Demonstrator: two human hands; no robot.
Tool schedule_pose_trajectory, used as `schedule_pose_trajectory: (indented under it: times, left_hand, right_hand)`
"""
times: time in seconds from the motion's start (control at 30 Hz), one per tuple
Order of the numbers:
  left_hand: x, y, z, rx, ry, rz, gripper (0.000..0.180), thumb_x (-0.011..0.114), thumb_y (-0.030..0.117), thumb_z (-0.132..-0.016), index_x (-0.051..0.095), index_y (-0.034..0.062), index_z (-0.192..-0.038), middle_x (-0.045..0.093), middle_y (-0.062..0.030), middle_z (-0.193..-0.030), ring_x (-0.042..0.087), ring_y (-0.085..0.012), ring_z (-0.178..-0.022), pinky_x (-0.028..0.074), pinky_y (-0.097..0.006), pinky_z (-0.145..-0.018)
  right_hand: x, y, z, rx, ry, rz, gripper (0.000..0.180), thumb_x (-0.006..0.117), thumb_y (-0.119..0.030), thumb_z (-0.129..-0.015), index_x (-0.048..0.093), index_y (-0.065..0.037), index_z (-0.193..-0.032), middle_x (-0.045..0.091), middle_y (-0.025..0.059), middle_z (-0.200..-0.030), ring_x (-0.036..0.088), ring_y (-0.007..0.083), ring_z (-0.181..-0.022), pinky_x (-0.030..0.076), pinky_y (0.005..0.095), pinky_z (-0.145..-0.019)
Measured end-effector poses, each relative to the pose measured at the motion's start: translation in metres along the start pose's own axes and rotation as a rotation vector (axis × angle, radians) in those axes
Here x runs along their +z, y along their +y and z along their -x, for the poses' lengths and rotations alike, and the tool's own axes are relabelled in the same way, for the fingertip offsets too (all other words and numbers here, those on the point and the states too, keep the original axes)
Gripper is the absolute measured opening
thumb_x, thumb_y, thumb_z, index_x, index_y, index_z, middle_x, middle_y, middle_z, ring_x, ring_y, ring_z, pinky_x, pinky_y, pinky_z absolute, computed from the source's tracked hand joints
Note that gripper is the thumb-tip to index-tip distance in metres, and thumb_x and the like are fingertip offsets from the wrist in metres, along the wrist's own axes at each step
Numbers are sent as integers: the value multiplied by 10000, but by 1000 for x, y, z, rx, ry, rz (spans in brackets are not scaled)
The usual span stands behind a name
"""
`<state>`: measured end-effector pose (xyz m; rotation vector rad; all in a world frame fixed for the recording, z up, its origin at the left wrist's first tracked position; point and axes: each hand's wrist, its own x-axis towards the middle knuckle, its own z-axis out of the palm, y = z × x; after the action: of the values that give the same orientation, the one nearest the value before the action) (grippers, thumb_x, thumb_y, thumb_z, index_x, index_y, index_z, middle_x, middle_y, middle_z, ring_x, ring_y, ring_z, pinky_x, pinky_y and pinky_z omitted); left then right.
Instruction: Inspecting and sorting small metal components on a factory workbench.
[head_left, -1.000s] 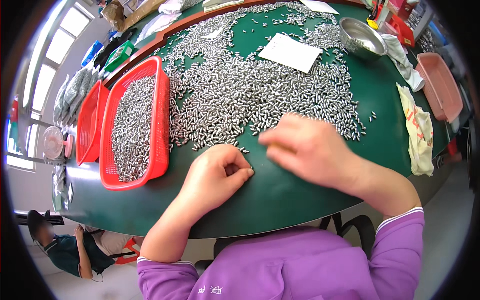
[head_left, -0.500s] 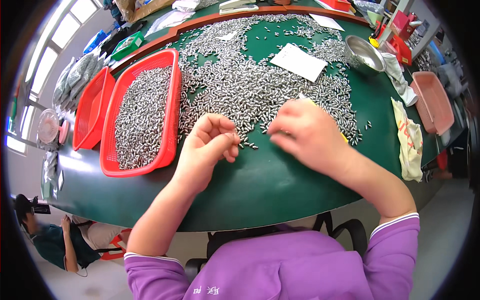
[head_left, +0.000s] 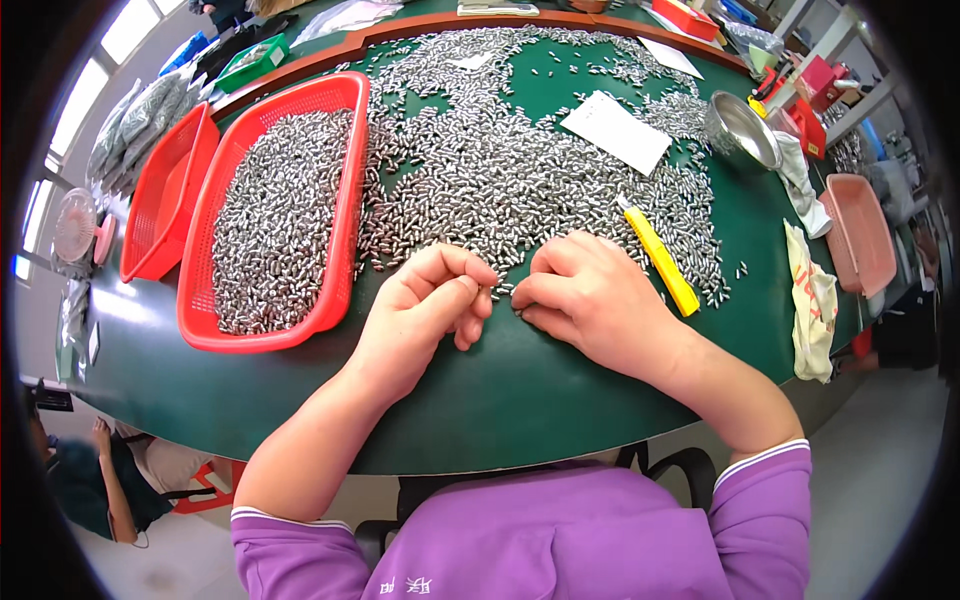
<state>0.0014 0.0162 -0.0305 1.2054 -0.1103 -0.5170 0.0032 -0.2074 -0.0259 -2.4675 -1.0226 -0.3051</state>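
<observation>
On the green surface (head_left: pixel 560 400), near edge: left hand (head_left: pixel 425 315) and right hand (head_left: pixel 590 300) each pinch at small metal pins (head_left: pixel 500 180) (grip contents too small to confirm). Red basket (head_left: pixel 275 215) holds many; most, judging by spread, remain loose.

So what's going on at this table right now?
A person sits at a green table strewn with small silvery metal pieces. The left hand and right hand meet at the heap's near edge, fingers pinched over a few pieces. A red basket on the left is full of them; a yellow tool lies by the right hand.
</observation>
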Motion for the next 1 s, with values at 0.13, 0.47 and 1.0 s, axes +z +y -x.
schedule_pose_trajectory:
  times: [0.13, 0.47, 1.0]
  left_hand:
    - [0, 0, -2, -7, -5, -5, 126, 493, 76, -968, 591, 46, -1040, 613, -24, -836, 554, -74, -661, 459, -224, -610]
    - [1, -1, 2, -26, -47, 25, 119, 486, 70, -966, 577, 37, -1034, 607, -30, -852, 552, -69, -663, 458, -225, -605]
    - [11, 2, 6, -260, -217, -23, 102, 550, 95, -952, 515, 52, -1037, 585, -37, -886, 522, -78, -645, 417, -226, -566]
  right_hand:
    - [1, 0, 0, 0, -26, -24, 122, 730, -138, -756, 662, -121, -855, 560, 17, -845, 564, 226, -839, 452, 367, -744]
    - [-3, 3, 7, 74, 32, -33, 119, 766, -111, -727, 671, -102, -798, 601, 32, -834, 575, 235, -785, 468, 369, -681]
    - [-8, 3, 5, 179, 95, -360, 72, 733, -84, -788, 687, -76, -843, 638, 25, -839, 588, 206, -860, 462, 338, -778]
